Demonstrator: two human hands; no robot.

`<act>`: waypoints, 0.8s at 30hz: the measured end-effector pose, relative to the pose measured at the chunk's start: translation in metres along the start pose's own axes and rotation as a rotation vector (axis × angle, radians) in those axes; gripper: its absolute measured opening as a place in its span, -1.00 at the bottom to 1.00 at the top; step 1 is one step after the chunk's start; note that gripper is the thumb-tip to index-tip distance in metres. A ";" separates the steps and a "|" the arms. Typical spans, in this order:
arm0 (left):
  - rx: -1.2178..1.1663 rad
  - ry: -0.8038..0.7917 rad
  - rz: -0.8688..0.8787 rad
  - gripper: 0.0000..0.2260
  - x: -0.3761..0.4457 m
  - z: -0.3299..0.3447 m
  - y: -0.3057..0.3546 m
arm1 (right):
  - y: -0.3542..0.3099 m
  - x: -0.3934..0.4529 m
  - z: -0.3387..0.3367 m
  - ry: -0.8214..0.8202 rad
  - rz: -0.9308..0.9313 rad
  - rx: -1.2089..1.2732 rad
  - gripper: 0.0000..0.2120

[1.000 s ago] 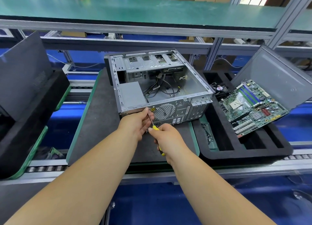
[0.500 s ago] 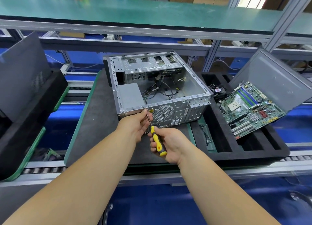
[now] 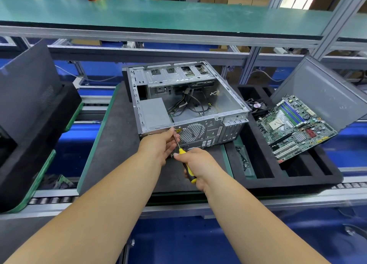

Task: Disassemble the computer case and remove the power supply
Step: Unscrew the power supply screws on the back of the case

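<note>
computer case (image 3: 184,105) open on bench | power supply (image 3: 155,113) in its near-left corner | our right hand (image 3: 198,164) has re-gripped screwdriver (image 3: 185,161) | left hand (image 3: 160,144) pinches shaft | rear screw still being worked

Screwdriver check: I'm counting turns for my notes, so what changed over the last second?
The right hand re-gripped the screwdriver: half a second ago its palm faced up with the whole handle showing; now it wraps the handle from above again. The left hand still steadies the shaft at the case rear. The case and circuit board are unmoved.
</note>
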State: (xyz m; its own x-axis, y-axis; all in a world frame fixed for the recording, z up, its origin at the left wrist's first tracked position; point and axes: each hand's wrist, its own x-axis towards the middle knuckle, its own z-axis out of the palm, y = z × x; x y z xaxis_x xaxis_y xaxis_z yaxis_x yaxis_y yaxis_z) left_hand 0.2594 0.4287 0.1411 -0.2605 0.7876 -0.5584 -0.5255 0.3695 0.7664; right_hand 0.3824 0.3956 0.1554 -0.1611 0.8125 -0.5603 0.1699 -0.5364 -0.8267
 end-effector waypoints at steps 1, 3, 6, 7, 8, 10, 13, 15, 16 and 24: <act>-0.006 0.002 0.003 -0.89 0.001 0.000 -0.001 | -0.001 0.000 0.001 -0.020 0.016 0.014 -0.79; -0.020 0.004 0.009 -0.89 0.002 0.000 -0.001 | -0.003 -0.003 0.002 -0.087 0.078 0.097 -0.83; -0.053 0.000 0.004 -0.90 0.004 0.000 -0.002 | -0.007 -0.007 -0.002 -0.200 0.182 0.275 -0.75; -0.072 0.000 -0.003 -0.92 0.004 0.000 -0.001 | -0.007 -0.007 -0.005 -0.223 0.203 0.320 -0.69; -0.089 0.000 -0.010 -0.93 0.004 0.000 -0.001 | -0.008 -0.008 -0.008 -0.234 0.216 0.353 -0.66; -0.108 -0.002 -0.021 -0.93 0.003 0.000 -0.002 | -0.007 -0.009 -0.011 -0.225 0.213 0.376 -0.66; -0.107 -0.020 -0.019 -0.92 0.001 0.001 -0.002 | -0.005 -0.009 -0.009 -0.205 0.190 0.352 -0.71; -0.080 -0.022 -0.012 -0.92 0.001 0.000 -0.002 | -0.005 -0.008 -0.006 -0.201 0.172 0.330 -0.75; -0.064 -0.021 -0.009 -0.91 0.001 0.000 -0.002 | -0.005 -0.008 -0.005 -0.199 0.162 0.327 -0.78; -0.018 -0.030 0.037 -0.90 0.001 -0.002 0.000 | -0.003 -0.002 0.000 -0.123 0.121 0.344 -0.88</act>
State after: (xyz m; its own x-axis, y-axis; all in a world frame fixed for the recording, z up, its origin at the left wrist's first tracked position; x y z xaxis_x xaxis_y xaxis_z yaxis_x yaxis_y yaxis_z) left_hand 0.2578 0.4288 0.1398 -0.2553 0.8152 -0.5199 -0.5309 0.3312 0.7801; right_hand 0.3822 0.3951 0.1589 -0.2793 0.7164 -0.6394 -0.1384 -0.6889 -0.7115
